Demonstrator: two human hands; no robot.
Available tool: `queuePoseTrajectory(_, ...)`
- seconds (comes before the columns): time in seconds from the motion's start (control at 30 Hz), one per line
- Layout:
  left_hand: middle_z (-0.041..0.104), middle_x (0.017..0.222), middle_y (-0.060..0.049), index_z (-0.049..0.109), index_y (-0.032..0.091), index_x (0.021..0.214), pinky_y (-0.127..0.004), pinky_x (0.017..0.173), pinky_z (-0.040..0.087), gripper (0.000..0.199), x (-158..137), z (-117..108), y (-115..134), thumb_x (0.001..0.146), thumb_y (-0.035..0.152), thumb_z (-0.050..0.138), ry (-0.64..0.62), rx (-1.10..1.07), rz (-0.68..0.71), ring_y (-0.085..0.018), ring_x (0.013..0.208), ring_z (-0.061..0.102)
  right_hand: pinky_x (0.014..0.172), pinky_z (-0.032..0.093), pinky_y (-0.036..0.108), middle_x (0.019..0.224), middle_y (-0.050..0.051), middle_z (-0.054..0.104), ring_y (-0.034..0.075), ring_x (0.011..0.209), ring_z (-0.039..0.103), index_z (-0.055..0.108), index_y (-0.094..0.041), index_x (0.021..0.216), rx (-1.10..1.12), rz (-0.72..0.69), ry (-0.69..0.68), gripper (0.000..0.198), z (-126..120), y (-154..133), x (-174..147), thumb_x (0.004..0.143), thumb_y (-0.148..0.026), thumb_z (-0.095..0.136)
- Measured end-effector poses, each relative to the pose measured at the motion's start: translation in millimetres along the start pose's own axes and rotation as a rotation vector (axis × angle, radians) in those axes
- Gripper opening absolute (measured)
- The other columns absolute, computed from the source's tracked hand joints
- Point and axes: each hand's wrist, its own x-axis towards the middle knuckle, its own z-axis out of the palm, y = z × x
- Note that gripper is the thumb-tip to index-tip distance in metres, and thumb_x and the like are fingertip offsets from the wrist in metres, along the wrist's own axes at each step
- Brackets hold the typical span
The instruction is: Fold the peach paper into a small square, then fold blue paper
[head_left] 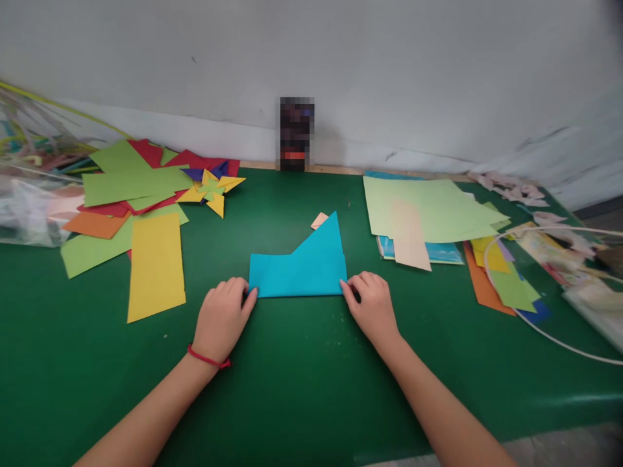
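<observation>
A folded blue paper point(304, 275) lies on a green desk point(292, 389). The left hand point(221, 316) pinches its near left corner; the right hand point(374, 305) pinches its near right. A yellow sheet point(156, 269) lies left of the paper, pale green sheets point(440, 204) to its right.

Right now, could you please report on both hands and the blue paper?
Left hand and right hand at near corners. Blue paper folded, on green table. Pink piece beyond it.

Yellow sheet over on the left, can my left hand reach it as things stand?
Probably yes: your left hand is close to the yellow sheet, with nothing visible in between, though it would likely have to leave the corner of the folded blue paper.
</observation>
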Motion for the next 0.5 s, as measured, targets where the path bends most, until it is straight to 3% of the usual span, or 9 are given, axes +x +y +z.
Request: queuePoseTrajectory(0.5, 0.052, 0.063, -0.002, 0.048, 0.018, 0.075, -0.028, 0.053, 0.031, 0.023, 0.2, -0.2, 5.1, 0.086, 0.035, 0.036, 0.072, -0.059, -0.093, -0.018, 0.059, 0.049, 0.072, 0.031, 0.031, 0.066, 0.003, 0.048, 0.016, 0.067, 0.043, 0.047, -0.018, 0.064, -0.1, 0.008, 0.047, 0.029, 6.1, -2.0, -0.6, 0.088, -0.031, 0.039)
